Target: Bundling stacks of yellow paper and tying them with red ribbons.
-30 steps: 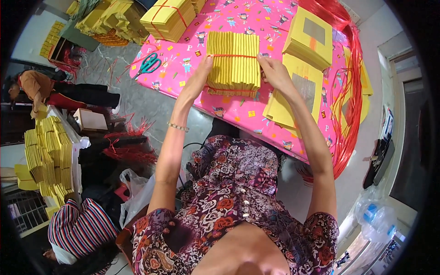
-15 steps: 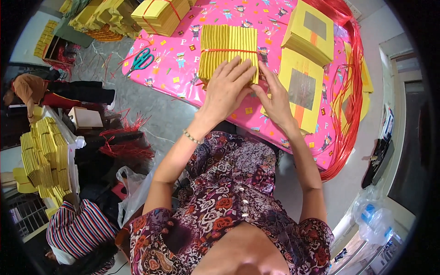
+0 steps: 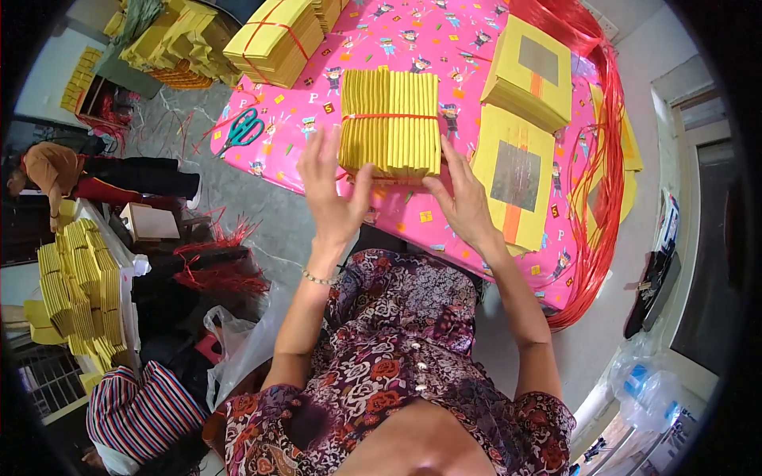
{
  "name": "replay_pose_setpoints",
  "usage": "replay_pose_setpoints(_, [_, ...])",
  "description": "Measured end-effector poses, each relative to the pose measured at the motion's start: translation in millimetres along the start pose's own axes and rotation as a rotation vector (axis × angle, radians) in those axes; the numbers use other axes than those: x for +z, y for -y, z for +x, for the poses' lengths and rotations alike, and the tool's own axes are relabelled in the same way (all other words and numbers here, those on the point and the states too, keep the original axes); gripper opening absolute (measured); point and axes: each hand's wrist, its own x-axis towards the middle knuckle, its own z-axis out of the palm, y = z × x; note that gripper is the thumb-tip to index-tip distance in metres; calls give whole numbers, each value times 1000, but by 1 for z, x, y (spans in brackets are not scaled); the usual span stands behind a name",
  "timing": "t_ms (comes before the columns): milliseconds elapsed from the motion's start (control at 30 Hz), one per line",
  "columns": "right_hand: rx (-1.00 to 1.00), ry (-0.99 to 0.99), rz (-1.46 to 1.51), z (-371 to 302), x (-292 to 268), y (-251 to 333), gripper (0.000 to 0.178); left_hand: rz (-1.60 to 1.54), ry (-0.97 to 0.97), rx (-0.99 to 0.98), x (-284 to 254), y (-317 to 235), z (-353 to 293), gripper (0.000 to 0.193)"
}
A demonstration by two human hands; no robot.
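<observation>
A bundle of yellow paper envelopes (image 3: 389,143), packed on edge in two rows, rests on a pink printed tablecloth (image 3: 425,216). Red plastic strapping (image 3: 389,117) circles its middle. My left hand (image 3: 327,190) is open beside the bundle's near left corner, fingers spread and palm empty. At the near right corner, my right hand (image 3: 467,202) has its thumb by the front edge and its fingers along the right side. Those fingers are apart and do not grip; whether they touch the paper is hard to tell.
Teal-handled scissors (image 3: 243,128) lie at the table's left edge. A strapped yellow stack (image 3: 274,44) stands far left. To the right are two stacks of windowed yellow envelopes (image 3: 516,182) and a hank of red strapping (image 3: 607,159). Two other people are at left.
My left hand has lifted off the bundle's top and moved left and nearer, fingers spreading. My right hand stays at the right corner. The bundle sits slightly lower in view.
</observation>
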Motion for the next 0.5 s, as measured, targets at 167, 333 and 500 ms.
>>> replay_pose_setpoints(167, [-38, -7, -14, 4, 2, -6, 63, -540, 0, -425, 12, 22, -20, 74])
replay_pose_setpoints(333, [22, 37, 34, 6, 2, -1, 60, -982, 174, -721, 10, 21, -16, 67])
replay_pose_setpoints(500, [52, -17, 27, 8, 10, 4, 55, -972, 147, -604, 25, 25, -12, 57])
